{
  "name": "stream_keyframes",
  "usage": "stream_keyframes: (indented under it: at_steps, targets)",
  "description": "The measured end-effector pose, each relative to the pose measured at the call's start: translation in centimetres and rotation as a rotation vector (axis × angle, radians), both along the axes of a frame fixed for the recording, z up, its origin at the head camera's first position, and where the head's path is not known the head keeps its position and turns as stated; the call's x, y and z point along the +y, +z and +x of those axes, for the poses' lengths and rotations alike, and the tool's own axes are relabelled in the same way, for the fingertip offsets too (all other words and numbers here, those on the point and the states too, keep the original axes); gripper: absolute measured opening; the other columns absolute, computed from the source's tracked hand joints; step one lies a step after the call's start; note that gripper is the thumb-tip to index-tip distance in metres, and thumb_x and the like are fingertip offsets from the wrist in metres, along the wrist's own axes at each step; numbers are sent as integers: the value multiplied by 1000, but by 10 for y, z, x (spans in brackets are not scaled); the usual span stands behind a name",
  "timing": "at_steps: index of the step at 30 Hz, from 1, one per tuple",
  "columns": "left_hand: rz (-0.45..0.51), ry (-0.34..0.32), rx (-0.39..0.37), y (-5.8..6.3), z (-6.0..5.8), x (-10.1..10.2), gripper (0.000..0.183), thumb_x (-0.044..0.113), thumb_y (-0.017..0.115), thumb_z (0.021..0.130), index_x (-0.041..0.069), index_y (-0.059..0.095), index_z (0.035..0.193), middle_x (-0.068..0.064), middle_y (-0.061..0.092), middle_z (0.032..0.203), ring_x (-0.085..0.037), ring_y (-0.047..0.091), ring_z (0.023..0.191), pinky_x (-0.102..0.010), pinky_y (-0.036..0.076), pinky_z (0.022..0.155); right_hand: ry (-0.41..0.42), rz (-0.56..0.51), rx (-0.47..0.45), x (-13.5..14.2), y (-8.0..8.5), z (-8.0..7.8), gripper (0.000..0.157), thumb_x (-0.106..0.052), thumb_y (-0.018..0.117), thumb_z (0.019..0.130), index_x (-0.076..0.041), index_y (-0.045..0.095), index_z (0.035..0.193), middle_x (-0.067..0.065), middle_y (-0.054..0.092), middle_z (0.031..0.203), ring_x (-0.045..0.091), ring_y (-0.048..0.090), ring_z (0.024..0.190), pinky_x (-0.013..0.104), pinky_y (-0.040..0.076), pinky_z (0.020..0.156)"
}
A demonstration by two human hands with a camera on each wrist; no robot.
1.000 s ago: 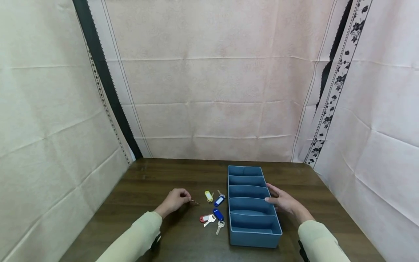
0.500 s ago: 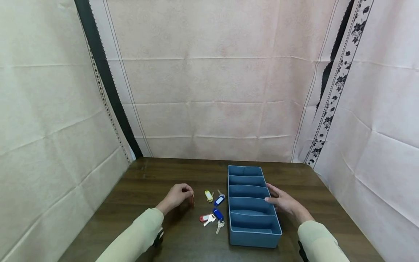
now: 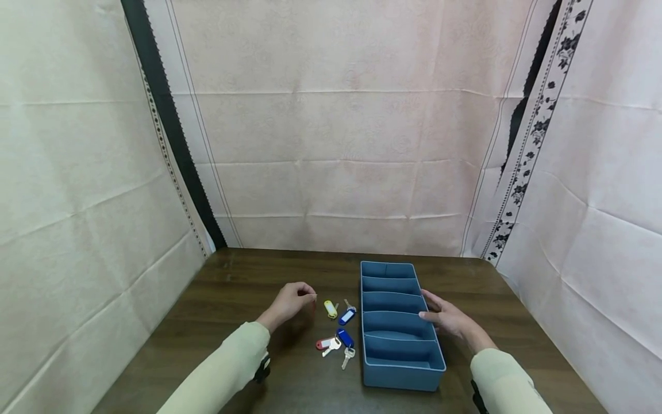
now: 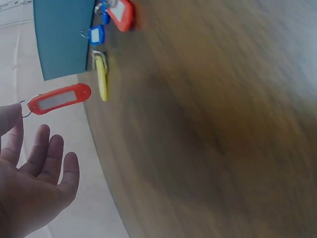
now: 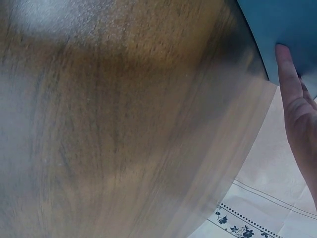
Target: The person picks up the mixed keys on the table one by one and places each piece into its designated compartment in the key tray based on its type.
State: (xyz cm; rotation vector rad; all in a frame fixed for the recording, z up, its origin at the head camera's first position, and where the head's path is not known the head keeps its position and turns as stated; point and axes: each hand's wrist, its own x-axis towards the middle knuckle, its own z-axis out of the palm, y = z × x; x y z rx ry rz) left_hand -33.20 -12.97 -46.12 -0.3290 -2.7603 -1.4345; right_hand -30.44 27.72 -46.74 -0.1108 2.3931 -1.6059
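My left hand [image 3: 291,302] pinches the wire ring of a red key tag [image 4: 59,99] between thumb and fingertips. The tag, with a pale label window, hangs above the table. A key on it does not show. My right hand [image 3: 454,323] rests along the right side of a blue divided box [image 3: 400,379], thumb at the rim; one straight finger lies against the outer wall in the right wrist view. Between the left hand and the box lie a yellow key tag [image 3: 330,309], two blue key tags [image 3: 347,317] and another red key tag [image 3: 323,344].
Two silver keys [image 3: 348,357] lie at the near end of the tag group. Dividers split the box into several compartments. The dark wooden table [image 3: 248,276] is backed by hanging pale cloth [image 3: 331,172], with more cloth at both sides.
My left hand has lifted the red key tag from the tabletop and moved right and away from me, toward the yellow tag. The right hand and the box have stayed put.
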Motion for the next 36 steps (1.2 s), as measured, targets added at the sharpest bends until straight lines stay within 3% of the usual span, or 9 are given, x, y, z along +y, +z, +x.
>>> stream_keyframes:
  at_steps: [8,20,28,36]
  targets:
    - [29,-5,33,9,-3,18,9,26,63,86,17,64,88,3,60,87,-17,53,81,-33,44,70,4,4,1,0,-1,-1,71,-26,59,88,-21,17,145,17,19,147,45,32,123,56,37,87]
    - [90,-48,6,27,-3,48,10,28,61,87,19,63,90,3,59,88,-18,54,83,-33,45,73,23,30,37,3,-1,-1,78,-34,63,84,-17,17,144,21,27,142,43,39,118,56,38,86]
    - [130,-97,41,35,-8,66,12,27,62,87,16,64,91,3,60,87,-17,53,82,-32,45,72,-33,-3,43,1,0,-6,67,-22,62,86,-15,25,142,20,36,135,35,48,110,51,43,82]
    - [130,-107,58,44,-12,90,9,27,62,87,19,64,89,4,60,86,-16,53,81,-30,45,70,-59,13,69,0,0,-7,77,-31,70,78,-17,28,141,15,37,133,33,49,109,50,43,84]
